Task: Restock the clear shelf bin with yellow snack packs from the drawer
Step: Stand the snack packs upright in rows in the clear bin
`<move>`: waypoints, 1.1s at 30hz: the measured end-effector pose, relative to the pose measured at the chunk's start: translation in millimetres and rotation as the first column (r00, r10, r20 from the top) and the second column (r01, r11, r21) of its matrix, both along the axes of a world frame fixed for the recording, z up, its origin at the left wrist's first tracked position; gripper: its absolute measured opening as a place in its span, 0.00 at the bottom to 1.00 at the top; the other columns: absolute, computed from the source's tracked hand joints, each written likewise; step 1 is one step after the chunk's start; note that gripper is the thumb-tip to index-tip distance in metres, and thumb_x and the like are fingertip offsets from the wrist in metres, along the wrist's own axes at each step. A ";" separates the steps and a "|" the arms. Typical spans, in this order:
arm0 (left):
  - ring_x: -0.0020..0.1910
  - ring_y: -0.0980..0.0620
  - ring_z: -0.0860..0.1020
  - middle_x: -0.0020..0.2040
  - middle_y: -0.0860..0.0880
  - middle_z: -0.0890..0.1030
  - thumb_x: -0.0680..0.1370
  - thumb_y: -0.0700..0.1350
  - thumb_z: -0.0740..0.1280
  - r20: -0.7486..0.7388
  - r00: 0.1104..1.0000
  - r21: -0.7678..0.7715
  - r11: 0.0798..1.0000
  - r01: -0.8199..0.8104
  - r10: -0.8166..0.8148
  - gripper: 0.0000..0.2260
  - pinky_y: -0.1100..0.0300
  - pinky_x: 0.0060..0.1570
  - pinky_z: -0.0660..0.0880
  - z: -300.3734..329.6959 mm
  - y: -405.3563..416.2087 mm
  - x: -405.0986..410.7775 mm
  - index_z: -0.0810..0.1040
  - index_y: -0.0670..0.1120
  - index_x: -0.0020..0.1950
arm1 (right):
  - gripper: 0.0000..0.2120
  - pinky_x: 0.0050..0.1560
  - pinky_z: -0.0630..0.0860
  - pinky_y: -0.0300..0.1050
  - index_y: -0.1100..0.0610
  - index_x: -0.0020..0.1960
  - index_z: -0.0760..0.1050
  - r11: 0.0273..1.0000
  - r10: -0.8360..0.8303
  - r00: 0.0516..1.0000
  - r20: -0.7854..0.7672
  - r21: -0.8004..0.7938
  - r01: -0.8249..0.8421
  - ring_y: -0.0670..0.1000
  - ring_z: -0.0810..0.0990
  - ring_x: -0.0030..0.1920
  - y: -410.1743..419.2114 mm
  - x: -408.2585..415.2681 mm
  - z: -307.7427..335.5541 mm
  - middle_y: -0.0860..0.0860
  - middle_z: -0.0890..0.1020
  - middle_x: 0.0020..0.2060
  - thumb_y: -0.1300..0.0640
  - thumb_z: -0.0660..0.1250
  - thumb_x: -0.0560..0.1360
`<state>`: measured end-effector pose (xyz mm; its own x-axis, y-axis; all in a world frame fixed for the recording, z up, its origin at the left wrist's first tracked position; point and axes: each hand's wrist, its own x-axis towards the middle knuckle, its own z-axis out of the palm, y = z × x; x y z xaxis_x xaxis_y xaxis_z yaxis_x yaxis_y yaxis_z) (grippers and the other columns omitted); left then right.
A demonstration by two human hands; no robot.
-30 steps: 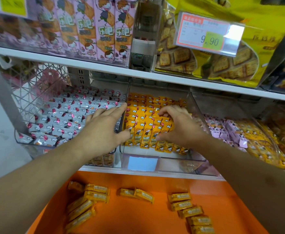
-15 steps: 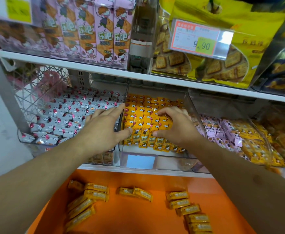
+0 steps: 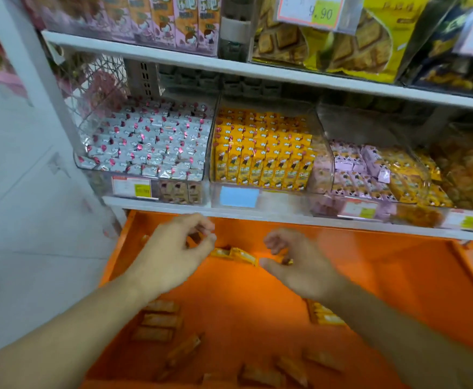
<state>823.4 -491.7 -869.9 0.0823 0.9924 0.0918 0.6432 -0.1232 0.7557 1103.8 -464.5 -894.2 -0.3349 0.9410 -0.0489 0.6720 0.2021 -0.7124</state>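
Both hands, left hand (image 3: pixel 173 254) & right hand (image 3: pixel 300 262), loosely curled, empty, flank two yellow snack packs (image 3: pixel 235 254) lying crosswise btwn them in the drawer (image 3: pixel 384 276); right thumb nearer.

Both forearms reach up from the lower frame; left hand (image 3: pixel 173 254) and right hand (image 3: pixel 297 262) hang mid-frame, fingers loosely curled, empty.

Head-worn view, angled down, close to shelf bins (image 3: pixel 263 192), orange drawer (image 3: pixel 257 299) below

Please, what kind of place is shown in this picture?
Most likely a small shop's snack aisle: a paper price tag reading 9.90 hangs over white metal shelves, and clear plastic bins hold rows of small yellow snack packs.
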 end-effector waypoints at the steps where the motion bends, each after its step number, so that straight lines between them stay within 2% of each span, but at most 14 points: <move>1: 0.46 0.62 0.81 0.46 0.59 0.84 0.78 0.49 0.72 -0.005 1.000 -0.083 0.997 -0.004 0.003 0.02 0.58 0.50 0.77 -17.1 -6.2 -0.4 0.81 0.55 0.49 | 0.14 0.47 0.74 0.37 0.42 0.57 0.75 0.999 0.018 0.998 0.058 -0.042 -0.016 0.41 0.78 0.51 -4.9 -1.2 -14.7 0.40 0.78 0.50 0.42 0.74 0.74; 3: 0.50 0.64 0.81 0.49 0.60 0.84 0.75 0.54 0.72 -0.077 0.997 -0.221 0.975 -0.005 -0.012 0.07 0.57 0.57 0.78 -53.0 -14.0 -6.1 0.82 0.56 0.52 | 0.15 0.46 0.69 0.29 0.46 0.60 0.76 0.991 0.019 0.992 0.127 -0.133 -0.002 0.41 0.77 0.52 -11.4 -3.7 -38.6 0.41 0.77 0.52 0.46 0.74 0.76; 6: 0.55 0.59 0.81 0.55 0.58 0.83 0.74 0.55 0.72 -0.189 0.981 -0.376 0.926 -0.041 -0.033 0.15 0.56 0.62 0.77 -89.4 -13.5 -17.9 0.81 0.56 0.59 | 0.19 0.41 0.69 0.28 0.47 0.65 0.74 0.972 -0.012 0.982 0.190 -0.230 0.057 0.45 0.78 0.53 -10.5 -8.3 -76.6 0.42 0.76 0.57 0.47 0.74 0.76; 8: 0.60 0.53 0.81 0.59 0.53 0.83 0.70 0.59 0.69 -0.232 0.973 -0.411 0.907 -0.089 -0.009 0.22 0.56 0.64 0.75 -108.9 -2.7 -25.0 0.81 0.55 0.63 | 0.24 0.50 0.74 0.35 0.47 0.69 0.73 0.961 -0.024 0.977 0.210 -0.263 0.080 0.46 0.78 0.61 -1.2 -14.1 -102.3 0.43 0.75 0.64 0.46 0.74 0.76; 10: 0.64 0.48 0.79 0.63 0.50 0.82 0.69 0.60 0.67 -0.268 0.963 -0.407 0.906 -0.116 0.003 0.25 0.55 0.66 0.74 -133.3 12.4 -32.8 0.81 0.55 0.65 | 0.29 0.59 0.70 0.37 0.49 0.74 0.70 0.964 -0.017 0.970 0.244 -0.255 0.081 0.49 0.75 0.68 13.8 -22.8 -125.8 0.46 0.73 0.70 0.47 0.75 0.76; 13: 0.74 0.46 0.71 0.73 0.49 0.74 0.74 0.55 0.71 -0.306 0.952 -0.420 0.895 -0.148 0.014 0.26 0.54 0.72 0.69 -170.0 36.9 -43.6 0.75 0.56 0.72 | 0.36 0.68 0.66 0.40 0.50 0.78 0.66 0.976 -0.032 0.950 0.311 -0.194 0.096 0.53 0.71 0.73 39.7 -35.5 -158.2 0.50 0.72 0.73 0.47 0.76 0.74; 15: 0.79 0.46 0.63 0.79 0.48 0.67 0.76 0.51 0.72 -0.352 0.936 -0.441 0.878 -0.188 0.024 0.30 0.53 0.76 0.63 -195.5 52.1 -50.1 0.70 0.54 0.78 | 0.39 0.75 0.65 0.45 0.49 0.79 0.64 0.973 -0.056 0.948 0.312 -0.197 0.122 0.55 0.68 0.76 56.7 -39.1 -183.3 0.51 0.70 0.75 0.47 0.76 0.73; 17: 0.81 0.46 0.60 0.82 0.47 0.62 0.77 0.47 0.72 -0.366 0.930 -0.435 0.877 -0.205 0.036 0.32 0.50 0.78 0.62 -221.5 64.3 -56.7 0.66 0.51 0.80 | 0.42 0.77 0.65 0.51 0.47 0.80 0.63 0.976 -0.055 0.952 0.301 -0.184 0.114 0.54 0.66 0.77 69.4 -38.6 -208.3 0.49 0.68 0.77 0.45 0.75 0.70; 19: 0.79 0.45 0.64 0.81 0.50 0.61 0.76 0.43 0.72 -0.391 0.920 -0.431 0.878 -0.208 0.026 0.32 0.47 0.76 0.66 -241.5 69.5 -62.5 0.68 0.51 0.79 | 0.41 0.76 0.67 0.51 0.46 0.79 0.65 0.985 -0.031 0.956 0.292 -0.152 0.078 0.53 0.68 0.76 76.1 -38.7 -229.2 0.47 0.70 0.75 0.45 0.73 0.67; 21: 0.71 0.43 0.69 0.77 0.53 0.64 0.74 0.38 0.72 -0.448 0.894 -0.407 0.893 -0.190 -0.014 0.30 0.46 0.70 0.73 -253.5 69.7 -66.6 0.71 0.54 0.75 | 0.38 0.72 0.69 0.49 0.45 0.75 0.68 0.988 -0.032 0.958 0.283 -0.133 0.072 0.54 0.71 0.71 76.6 -41.9 -240.9 0.47 0.73 0.71 0.52 0.75 0.66; 25: 0.56 0.44 0.72 0.62 0.53 0.73 0.68 0.34 0.73 -0.528 0.847 -0.327 0.935 -0.140 -0.058 0.28 0.46 0.56 0.77 -260.0 65.6 -65.5 0.73 0.58 0.62 | 0.25 0.56 0.73 0.52 0.46 0.64 0.74 0.994 -0.008 0.932 0.361 -0.096 0.046 0.61 0.76 0.58 64.8 -47.0 -255.8 0.51 0.79 0.60 0.56 0.71 0.68; 29: 0.61 0.44 0.74 0.61 0.51 0.76 0.71 0.34 0.66 -0.514 0.855 -0.347 0.929 -0.132 -0.070 0.26 0.47 0.60 0.76 -254.7 60.4 -57.8 0.76 0.56 0.64 | 0.20 0.55 0.72 0.50 0.50 0.63 0.76 0.980 0.080 0.864 0.497 -0.196 0.022 0.61 0.77 0.60 46.0 -45.7 -257.1 0.52 0.79 0.61 0.63 0.66 0.73; 31: 0.64 0.44 0.75 0.63 0.50 0.76 0.72 0.37 0.68 -0.490 0.868 -0.391 0.911 -0.130 -0.086 0.24 0.49 0.63 0.76 -249.1 58.1 -56.3 0.76 0.56 0.66 | 0.14 0.50 0.74 0.50 0.49 0.58 0.77 0.963 0.051 0.893 0.447 -0.260 0.076 0.59 0.80 0.57 39.3 -43.7 -248.7 0.51 0.81 0.56 0.61 0.67 0.74; 33: 0.62 0.45 0.78 0.60 0.51 0.78 0.74 0.45 0.71 -0.446 0.890 -0.429 0.896 -0.115 -0.099 0.21 0.51 0.60 0.77 -237.3 55.9 -54.9 0.75 0.57 0.66 | 0.10 0.45 0.76 0.49 0.48 0.55 0.77 0.934 -0.040 0.948 0.316 -0.325 0.148 0.55 0.82 0.51 35.1 -41.9 -232.8 0.50 0.83 0.51 0.54 0.71 0.75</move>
